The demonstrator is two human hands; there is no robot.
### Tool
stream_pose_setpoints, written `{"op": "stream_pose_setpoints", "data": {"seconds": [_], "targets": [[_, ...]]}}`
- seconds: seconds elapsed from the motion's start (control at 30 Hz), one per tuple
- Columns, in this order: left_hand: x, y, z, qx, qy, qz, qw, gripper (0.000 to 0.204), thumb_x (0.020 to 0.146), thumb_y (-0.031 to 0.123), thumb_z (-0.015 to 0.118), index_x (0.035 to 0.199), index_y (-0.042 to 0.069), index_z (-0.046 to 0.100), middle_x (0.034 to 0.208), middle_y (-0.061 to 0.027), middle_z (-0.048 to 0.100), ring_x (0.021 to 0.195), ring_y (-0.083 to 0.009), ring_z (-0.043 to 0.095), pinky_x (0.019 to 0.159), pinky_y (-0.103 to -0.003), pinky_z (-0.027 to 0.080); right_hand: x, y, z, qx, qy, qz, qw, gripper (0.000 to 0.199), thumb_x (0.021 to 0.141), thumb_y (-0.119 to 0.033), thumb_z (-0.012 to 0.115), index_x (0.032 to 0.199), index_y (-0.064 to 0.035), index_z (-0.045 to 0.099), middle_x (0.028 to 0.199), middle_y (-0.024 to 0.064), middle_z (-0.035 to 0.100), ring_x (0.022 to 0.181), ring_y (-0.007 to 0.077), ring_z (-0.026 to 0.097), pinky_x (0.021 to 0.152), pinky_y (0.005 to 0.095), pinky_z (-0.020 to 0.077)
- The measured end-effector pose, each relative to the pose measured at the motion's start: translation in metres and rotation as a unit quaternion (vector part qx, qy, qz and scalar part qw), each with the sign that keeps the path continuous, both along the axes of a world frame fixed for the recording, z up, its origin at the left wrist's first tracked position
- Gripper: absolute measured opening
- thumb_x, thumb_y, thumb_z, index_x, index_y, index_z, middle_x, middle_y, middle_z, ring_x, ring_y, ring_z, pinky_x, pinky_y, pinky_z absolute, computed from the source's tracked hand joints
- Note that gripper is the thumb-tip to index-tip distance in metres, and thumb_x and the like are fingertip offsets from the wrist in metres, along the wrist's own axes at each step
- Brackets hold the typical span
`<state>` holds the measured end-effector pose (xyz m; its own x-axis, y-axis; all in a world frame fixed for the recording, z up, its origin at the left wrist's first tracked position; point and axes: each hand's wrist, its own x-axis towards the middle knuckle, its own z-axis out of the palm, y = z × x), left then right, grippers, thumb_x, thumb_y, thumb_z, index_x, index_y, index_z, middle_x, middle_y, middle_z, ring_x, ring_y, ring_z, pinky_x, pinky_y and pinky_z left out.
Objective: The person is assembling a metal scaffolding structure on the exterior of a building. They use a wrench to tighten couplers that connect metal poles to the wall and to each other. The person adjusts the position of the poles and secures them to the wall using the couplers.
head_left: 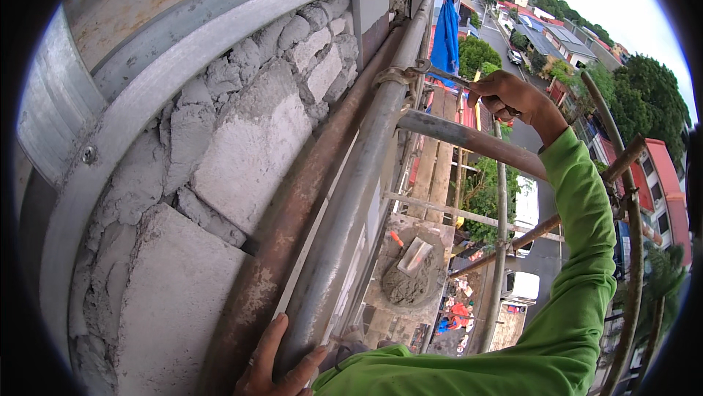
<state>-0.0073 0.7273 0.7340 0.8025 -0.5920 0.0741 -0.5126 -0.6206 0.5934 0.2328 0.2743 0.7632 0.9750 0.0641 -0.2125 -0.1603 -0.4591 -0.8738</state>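
My right hand (pixel 509 99), in a green sleeve, is raised at upper right. Its fingers are closed round the end of a thin metal bar (pixel 448 77) that reaches to a clamp (pixel 399 77) on the grey scaffold pipe (pixel 351 198). At the bottom edge my left hand (pixel 274 367) holds the lower part of that same pipe, thumb on one side and a finger on the other; its palm is out of sight. Next to the clamp, a cross pipe (pixel 476 143) runs off to the right and passes behind my right forearm.
Rough concrete blocks (pixel 256 147) with grey mortar lie left of a rusty pipe (pixel 293 235), beside galvanized metal channels (pixel 176 52). Below, wet mortar (pixel 403 286) with a trowel (pixel 415 257) sits on a board. Wooden planks (pixel 439 154), scaffold poles (pixel 501 235) and a street with vehicles appear lower down.
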Motion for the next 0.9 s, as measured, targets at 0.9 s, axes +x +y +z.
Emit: {"op": "stream_pose_setpoints", "data": {"seconds": [0.9], "targets": [[-0.003,-0.003,0.001,0.0,-0.006,-0.005,1.0,0.055,0.076,-0.004,0.051,0.13,0.002,0.051,0.146,-0.0287,0.025,0.131,-0.0461,0.032,0.106,-0.046,0.033,0.001,0.033,-0.016,0.201,0.091,0.001,0.975,0.024,0.096,-0.021,0.048,0.08,-0.0035,0.053,0.051,-0.0049,0.033,0.04,0.0056,0.03,0.035,0.0224,0.0234]]}}
